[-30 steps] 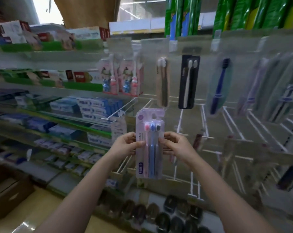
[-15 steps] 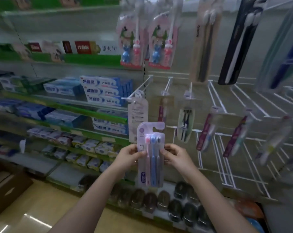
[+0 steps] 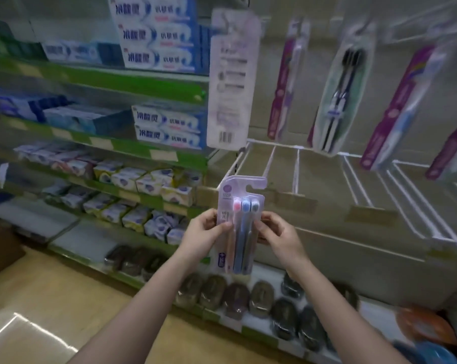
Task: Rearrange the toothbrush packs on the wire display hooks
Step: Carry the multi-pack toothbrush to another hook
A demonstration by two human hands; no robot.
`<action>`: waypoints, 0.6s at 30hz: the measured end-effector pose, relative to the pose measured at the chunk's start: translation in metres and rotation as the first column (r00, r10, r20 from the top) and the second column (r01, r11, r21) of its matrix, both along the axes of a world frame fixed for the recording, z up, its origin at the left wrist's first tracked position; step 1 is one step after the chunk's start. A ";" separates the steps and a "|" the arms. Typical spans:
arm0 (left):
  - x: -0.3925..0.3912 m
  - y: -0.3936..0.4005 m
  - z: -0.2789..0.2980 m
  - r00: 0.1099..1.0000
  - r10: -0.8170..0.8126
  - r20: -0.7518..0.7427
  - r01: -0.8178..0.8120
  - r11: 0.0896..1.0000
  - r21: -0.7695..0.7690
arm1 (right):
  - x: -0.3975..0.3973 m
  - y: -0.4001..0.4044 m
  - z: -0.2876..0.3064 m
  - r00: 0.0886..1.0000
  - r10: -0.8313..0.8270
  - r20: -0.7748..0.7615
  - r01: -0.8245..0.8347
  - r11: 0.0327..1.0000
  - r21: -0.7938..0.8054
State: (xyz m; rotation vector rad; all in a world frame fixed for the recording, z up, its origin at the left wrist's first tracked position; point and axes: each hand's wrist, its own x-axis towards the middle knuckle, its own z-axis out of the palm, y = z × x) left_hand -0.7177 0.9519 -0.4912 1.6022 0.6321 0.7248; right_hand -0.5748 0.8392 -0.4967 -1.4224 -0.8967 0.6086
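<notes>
Both hands, left hand (image 3: 205,232) and right hand (image 3: 277,232), still pinch toothbrush pack (image 3: 239,227), now lower

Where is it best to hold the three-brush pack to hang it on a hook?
Hold the three-brush pack by its two long edges, mid-height, one hand from each side. It is flat and upright, and this grip leaves the hook slot at the top free.

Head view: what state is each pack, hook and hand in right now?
Three-brush pack: off the hooks, upright, held in both hands.
Left hand: pinching its left edge.
Right hand: pinching its right edge.
Back-facing pack: hanging.
Black-brush pack: hanging, tilted.
Lower wire hooks: bare.
</notes>
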 end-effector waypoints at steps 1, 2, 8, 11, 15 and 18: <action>0.000 0.003 -0.014 1.000 0.005 0.018 -0.005 1.000 0.005 | 0.001 0.004 -0.014 1.000 0.010 0.015 -0.011 1.000 0.023; 0.001 0.006 -0.029 0.999 0.010 0.031 -0.010 1.000 0.014 | 0.003 0.007 -0.029 0.999 0.021 0.024 -0.022 0.999 0.046; 0.008 0.029 -0.111 0.993 0.042 0.111 -0.049 0.997 0.058 | 0.012 0.032 -0.104 0.996 0.016 0.084 -0.024 0.995 0.100; 0.010 0.036 -0.139 0.988 0.049 0.147 -0.057 0.997 0.054 | 0.014 0.041 -0.128 0.994 0.033 0.105 -0.047 0.990 0.135; 0.006 0.041 -0.159 0.977 0.086 0.194 -0.081 0.996 -0.032 | 0.008 0.058 -0.143 0.994 0.032 0.106 -0.046 0.991 0.125; 0.000 0.048 -0.162 0.973 0.135 0.187 -0.120 0.989 -0.092 | -0.002 0.071 -0.137 0.993 0.049 0.105 -0.054 0.997 0.047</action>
